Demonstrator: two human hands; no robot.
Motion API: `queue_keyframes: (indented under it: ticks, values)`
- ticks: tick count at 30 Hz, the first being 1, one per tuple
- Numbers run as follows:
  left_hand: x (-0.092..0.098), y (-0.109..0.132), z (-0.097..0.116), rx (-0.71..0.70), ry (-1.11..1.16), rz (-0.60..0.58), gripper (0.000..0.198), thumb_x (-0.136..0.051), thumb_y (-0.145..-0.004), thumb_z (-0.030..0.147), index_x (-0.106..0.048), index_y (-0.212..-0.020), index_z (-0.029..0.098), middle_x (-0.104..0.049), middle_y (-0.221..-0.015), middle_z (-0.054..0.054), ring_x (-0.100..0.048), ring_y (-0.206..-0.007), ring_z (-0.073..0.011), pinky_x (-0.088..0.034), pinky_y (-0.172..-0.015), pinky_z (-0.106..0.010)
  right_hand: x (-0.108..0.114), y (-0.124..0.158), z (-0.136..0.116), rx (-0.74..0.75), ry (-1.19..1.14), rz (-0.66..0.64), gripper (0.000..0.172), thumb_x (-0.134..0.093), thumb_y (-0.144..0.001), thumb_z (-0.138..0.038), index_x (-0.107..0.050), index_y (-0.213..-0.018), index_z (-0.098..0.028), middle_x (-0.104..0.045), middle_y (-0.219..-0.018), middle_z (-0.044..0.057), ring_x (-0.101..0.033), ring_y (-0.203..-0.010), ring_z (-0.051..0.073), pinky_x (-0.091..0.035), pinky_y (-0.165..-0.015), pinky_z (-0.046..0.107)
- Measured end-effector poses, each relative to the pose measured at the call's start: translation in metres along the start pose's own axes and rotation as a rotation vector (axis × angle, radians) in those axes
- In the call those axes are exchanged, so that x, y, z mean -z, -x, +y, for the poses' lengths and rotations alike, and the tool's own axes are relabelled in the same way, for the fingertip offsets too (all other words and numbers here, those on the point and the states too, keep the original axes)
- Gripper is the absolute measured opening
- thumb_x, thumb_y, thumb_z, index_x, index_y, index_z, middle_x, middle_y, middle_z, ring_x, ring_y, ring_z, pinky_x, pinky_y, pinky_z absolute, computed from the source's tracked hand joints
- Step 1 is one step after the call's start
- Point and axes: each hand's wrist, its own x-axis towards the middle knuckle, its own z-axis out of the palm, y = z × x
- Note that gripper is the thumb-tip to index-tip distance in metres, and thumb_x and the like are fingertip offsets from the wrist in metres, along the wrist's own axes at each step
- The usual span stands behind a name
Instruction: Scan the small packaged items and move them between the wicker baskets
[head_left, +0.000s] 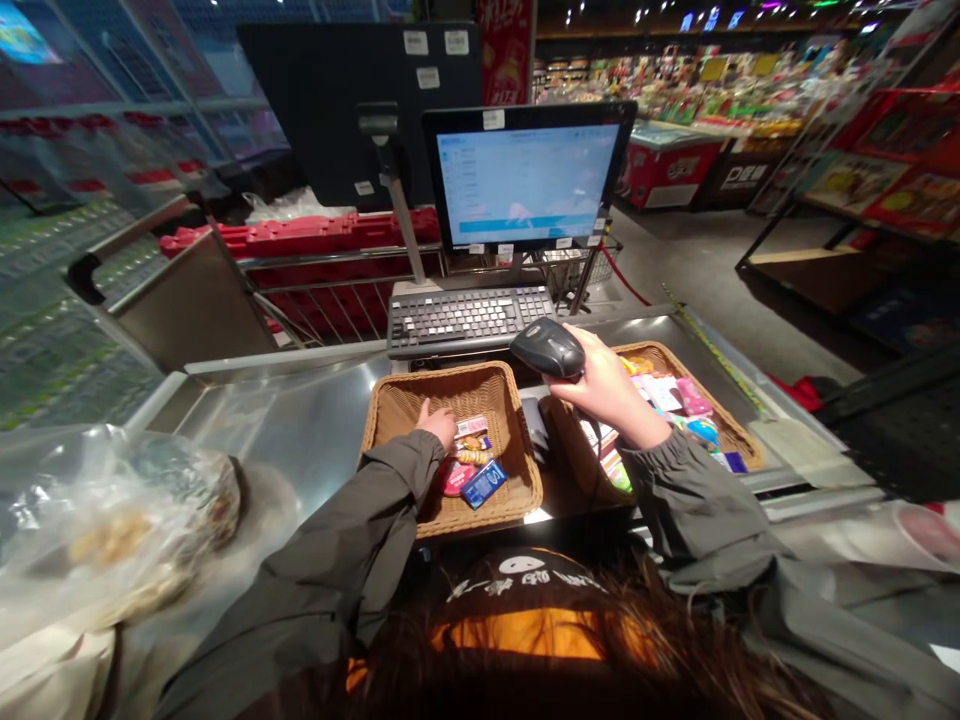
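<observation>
My right hand (604,385) is wrapped round a black handheld barcode scanner (547,347), held up in front of the keyboard. Its cable hangs down beside my wrist. In the left wicker basket (390,385) is my left hand (439,424), its visible fingers apart, close to a small pink-and-white packet (472,428). Near it in that basket lie a blue packet (484,484), a red packet (456,478) and other small snacks. Under my right forearm, a second wicker basket (739,440) holds several colourful packages, including a pink one (694,397); my arm hides part of it.
Behind the baskets stand a black keyboard (472,318) and a lit monitor (529,185). A second screen (360,110) faces away. Clear plastic bags with goods (112,530) rest on the metal counter (300,440) at left. A metal cart (187,290) stands beyond.
</observation>
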Motion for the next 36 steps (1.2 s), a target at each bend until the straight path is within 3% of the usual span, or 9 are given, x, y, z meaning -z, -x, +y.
queue_keyframes:
  ticks: [5,9,12,16,22,25,29,33,36]
  values:
    - [0.022,-0.015,0.022,-0.045,-0.101,-0.031,0.013,-0.066,-0.077,0.031,-0.073,-0.084,0.022,-0.066,-0.131,-0.012,-0.049,-0.133,-0.0359,-0.012,-0.114,-0.071,0.034,0.007,0.006,-0.062,0.048,0.097,0.053,-0.067,-0.068,-0.030,-0.061,-0.119,-0.018,-0.067,-0.125,0.014,-0.061,-0.119,0.035,-0.049,-0.102,0.055]
    - [0.049,-0.047,0.070,-0.148,-0.124,0.024,0.022,-0.063,-0.085,0.035,-0.073,-0.100,0.023,-0.052,-0.147,-0.011,-0.039,-0.142,-0.0328,-0.012,-0.117,-0.065,0.067,0.010,0.019,-0.136,0.117,0.197,0.041,-0.067,-0.068,-0.030,-0.065,-0.108,-0.018,-0.070,-0.115,0.012,-0.066,-0.107,0.033,-0.053,-0.096,0.051]
    - [0.059,-0.074,0.112,-0.212,-0.123,0.090,0.030,-0.065,-0.086,0.039,-0.071,-0.110,0.022,-0.048,-0.150,-0.014,-0.037,-0.143,-0.0339,-0.017,-0.116,-0.066,0.086,0.016,0.032,-0.188,0.148,0.262,0.034,-0.067,-0.067,-0.031,-0.067,-0.100,-0.018,-0.072,-0.111,0.012,-0.067,-0.103,0.033,-0.054,-0.093,0.051]
    - [0.052,-0.109,0.163,-0.262,-0.092,0.109,0.034,-0.068,-0.084,0.042,-0.070,-0.112,0.023,-0.048,-0.150,-0.014,-0.035,-0.144,-0.0354,-0.019,-0.116,-0.067,0.104,0.028,0.051,-0.227,0.188,0.329,0.036,-0.067,-0.068,-0.032,-0.068,-0.101,-0.018,-0.072,-0.110,0.012,-0.068,-0.102,0.033,-0.054,-0.092,0.052]
    - [0.028,-0.149,0.221,-0.322,-0.123,-0.006,0.041,-0.068,-0.083,0.045,-0.068,-0.116,0.021,-0.044,-0.153,-0.015,-0.034,-0.144,-0.0354,-0.021,-0.115,-0.067,0.127,0.044,0.074,-0.258,0.217,0.341,0.040,-0.068,-0.066,-0.033,-0.067,-0.103,-0.018,-0.070,-0.117,0.014,-0.065,-0.111,0.035,-0.051,-0.097,0.054]
    - [0.018,-0.154,0.236,-0.366,-0.174,-0.052,0.037,-0.075,-0.074,0.046,-0.073,-0.101,0.020,-0.047,-0.150,-0.016,-0.033,-0.143,-0.0388,-0.016,-0.116,-0.069,0.137,0.051,0.082,-0.264,0.228,0.340,0.042,-0.067,-0.067,-0.033,-0.066,-0.106,-0.017,-0.069,-0.118,0.014,-0.064,-0.112,0.035,-0.050,-0.098,0.055]
    - [0.006,-0.149,0.240,-0.349,-0.242,-0.106,0.047,-0.082,-0.061,0.055,-0.075,-0.089,0.018,-0.050,-0.145,-0.020,-0.035,-0.140,-0.0441,-0.010,-0.115,-0.071,0.143,0.059,0.091,-0.289,0.234,0.340,0.044,-0.068,-0.067,-0.034,-0.067,-0.107,-0.017,-0.069,-0.119,0.014,-0.063,-0.113,0.035,-0.049,-0.099,0.056]
    - [-0.005,-0.147,0.234,-0.285,-0.221,-0.201,0.042,-0.081,-0.060,0.056,-0.074,-0.085,0.022,-0.065,-0.128,-0.017,-0.039,-0.138,-0.0423,-0.008,-0.114,-0.072,0.142,0.061,0.098,-0.303,0.242,0.333,0.045,-0.070,-0.066,-0.034,-0.067,-0.109,-0.019,-0.070,-0.116,0.013,-0.066,-0.107,0.034,-0.052,-0.096,0.053]
    - [-0.010,-0.146,0.231,-0.262,-0.161,-0.238,0.035,-0.081,-0.063,0.052,-0.074,-0.079,0.022,-0.066,-0.128,-0.015,-0.040,-0.138,-0.0431,-0.013,-0.111,-0.075,0.138,0.057,0.100,-0.290,0.228,0.345,0.057,-0.072,-0.064,-0.033,-0.065,-0.117,-0.015,-0.068,-0.123,0.017,-0.064,-0.113,0.036,-0.050,-0.100,0.054]
